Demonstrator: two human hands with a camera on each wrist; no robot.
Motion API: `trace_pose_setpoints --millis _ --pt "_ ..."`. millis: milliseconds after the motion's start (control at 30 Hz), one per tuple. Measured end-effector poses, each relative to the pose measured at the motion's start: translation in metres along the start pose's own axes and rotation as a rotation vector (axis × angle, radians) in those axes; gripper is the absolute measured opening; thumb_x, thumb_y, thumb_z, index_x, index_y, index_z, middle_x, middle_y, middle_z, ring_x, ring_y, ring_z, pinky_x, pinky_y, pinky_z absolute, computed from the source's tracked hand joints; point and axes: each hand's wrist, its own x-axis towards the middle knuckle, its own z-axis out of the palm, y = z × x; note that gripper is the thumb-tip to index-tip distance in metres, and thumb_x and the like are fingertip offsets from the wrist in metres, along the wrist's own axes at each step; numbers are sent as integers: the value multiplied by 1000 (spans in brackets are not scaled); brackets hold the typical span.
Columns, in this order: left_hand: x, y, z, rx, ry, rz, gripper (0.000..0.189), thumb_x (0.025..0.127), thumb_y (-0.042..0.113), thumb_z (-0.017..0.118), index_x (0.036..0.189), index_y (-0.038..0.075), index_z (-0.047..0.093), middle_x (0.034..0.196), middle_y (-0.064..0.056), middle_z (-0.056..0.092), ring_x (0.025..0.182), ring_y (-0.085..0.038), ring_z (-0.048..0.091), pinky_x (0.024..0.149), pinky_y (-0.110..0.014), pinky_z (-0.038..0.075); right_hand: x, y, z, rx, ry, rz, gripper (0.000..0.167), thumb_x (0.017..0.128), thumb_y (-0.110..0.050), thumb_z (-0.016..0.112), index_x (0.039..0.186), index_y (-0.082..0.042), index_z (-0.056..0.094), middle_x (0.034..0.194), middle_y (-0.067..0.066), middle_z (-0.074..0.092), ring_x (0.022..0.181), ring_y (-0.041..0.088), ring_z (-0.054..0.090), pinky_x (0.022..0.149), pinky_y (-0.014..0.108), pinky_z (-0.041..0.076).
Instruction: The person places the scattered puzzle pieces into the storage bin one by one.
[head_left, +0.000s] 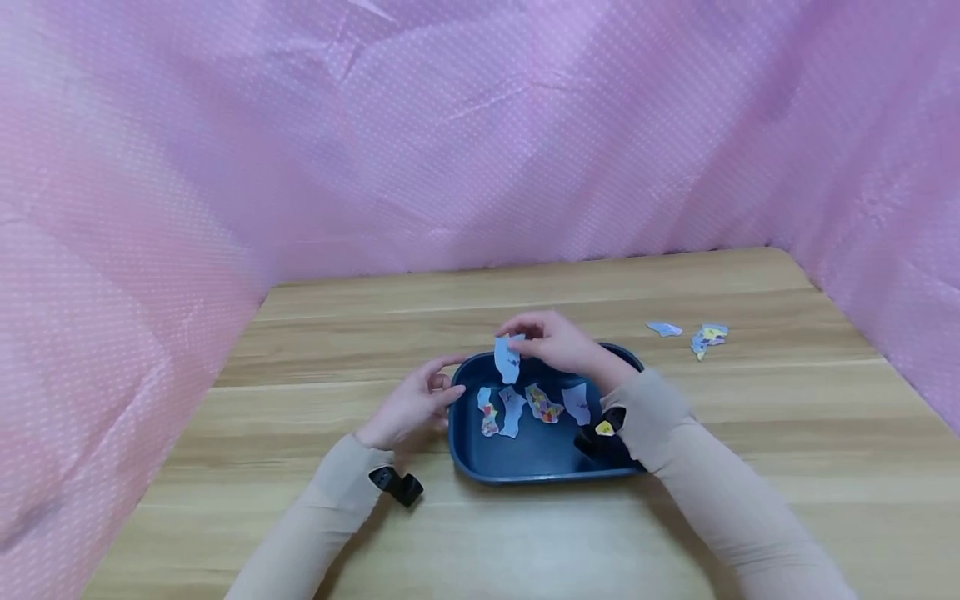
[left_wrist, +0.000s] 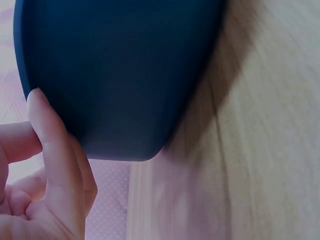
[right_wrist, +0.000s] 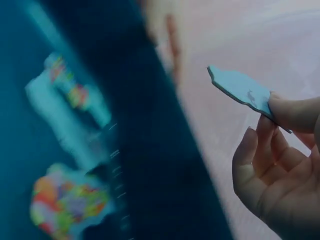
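My right hand (head_left: 551, 340) pinches a pale blue, irregularly cut puzzle piece (head_left: 507, 360) between thumb and fingertips, above the far left part of a dark blue tray (head_left: 517, 478). The right wrist view shows this thin, flat piece (right_wrist: 240, 90) with its dark edge and a small printed figure. At the tray's left end, my left hand (head_left: 412, 404) holds the rim, thumb over it and fingers outside. Several puzzle pieces lie in a row in the tray, among them a multicoloured piece (head_left: 543, 404) and a pale lilac piece (head_left: 577, 404).
A pale blue piece (head_left: 664, 329) and a blue and yellow piece (head_left: 708, 340) lie on the wooden table (head_left: 337, 333), right of the tray. A small yellow piece (head_left: 605, 427) shows by my right wrist camera. Pink dotted sheeting (head_left: 450, 150) hangs behind and beside the table.
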Motion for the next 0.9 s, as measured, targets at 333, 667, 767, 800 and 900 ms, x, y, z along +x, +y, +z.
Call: trace_pose_setpoints --millis 333,667,767,800,900 --pt "4 -2 -2 -28 -45 8 48 96 10 54 141 21 41 83 -7 49 59 -18 51 58 -27 52 0 13 8 -128 -103 -13 22 94 -8 56 114 -8 67 104 6 64 75 14 50 68 26 43" --pt "2 -4 -1 -26 -37 -19 48 96 9 54 141 20 40 86 -8 49 63 -18 54 61 -29 54 -2 14 18 -160 -216 -54 20 94 -8 57 112 -9 66 99 5 60 79 14 50 70 25 45" --pt "2 -4 -1 -35 -37 -11 48 96 8 53 141 20 40 85 -6 48 64 -18 53 60 -29 53 -3 13 21 -185 -276 -46 21 94 -9 58 113 -10 66 93 2 58 79 12 50 70 24 45" --pt "2 -3 -1 -37 -38 -8 48 96 8 53 141 19 40 84 -6 48 63 -18 52 60 -29 53 -4 12 22 -194 -294 -37 22 94 -9 58 114 -10 66 93 1 58 79 12 50 71 23 45" --pt "3 -2 -1 -32 -37 4 48 96 9 54 141 18 40 84 -7 50 61 -18 52 59 -28 53 -4 11 21 -215 -328 -20 24 94 -10 57 116 -11 66 101 1 62 83 11 52 75 24 47"
